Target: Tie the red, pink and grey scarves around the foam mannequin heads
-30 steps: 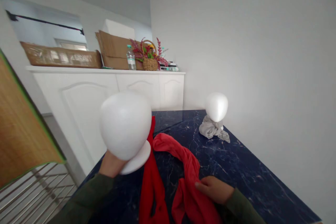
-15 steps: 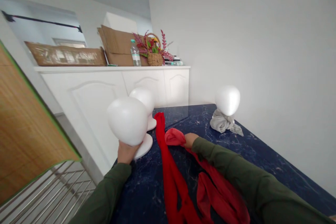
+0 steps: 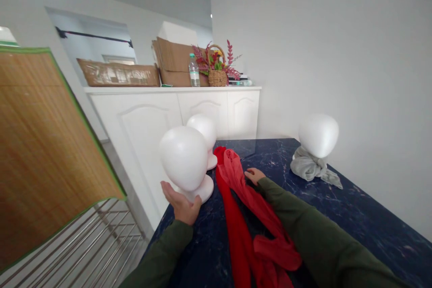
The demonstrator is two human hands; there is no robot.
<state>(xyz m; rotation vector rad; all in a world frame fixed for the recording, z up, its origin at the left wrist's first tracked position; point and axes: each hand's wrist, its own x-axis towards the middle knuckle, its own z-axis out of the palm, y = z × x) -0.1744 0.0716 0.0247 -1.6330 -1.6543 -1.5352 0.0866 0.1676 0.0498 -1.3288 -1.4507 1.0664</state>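
My left hand (image 3: 184,203) is open at the foot of the nearer white mannequin head (image 3: 184,157), thumb and fingers spread below it. A second white mannequin head (image 3: 203,130) stands just behind. On the dark blue marbled table lie a bright red scarf (image 3: 232,216) and a lighter coral-red scarf (image 3: 251,195), which partly overlap and run toward me. My right hand (image 3: 255,175) rests beside the coral-red scarf's far part, fingers stretched toward its edge, holding nothing that I can see.
At the right, a third mannequin head (image 3: 319,135) has a grey scarf (image 3: 310,164) tied round its neck. A metal rack (image 3: 111,234) and bamboo mat (image 3: 50,153) stand left. White cabinets (image 3: 148,130) behind carry cardboard boxes, a bottle and a flower basket (image 3: 218,78).
My right hand has let go of the coral-red scarf, whose far end now lies beside the red one. My left hand has come off the nearer head's neck and opened. The view has shifted left.
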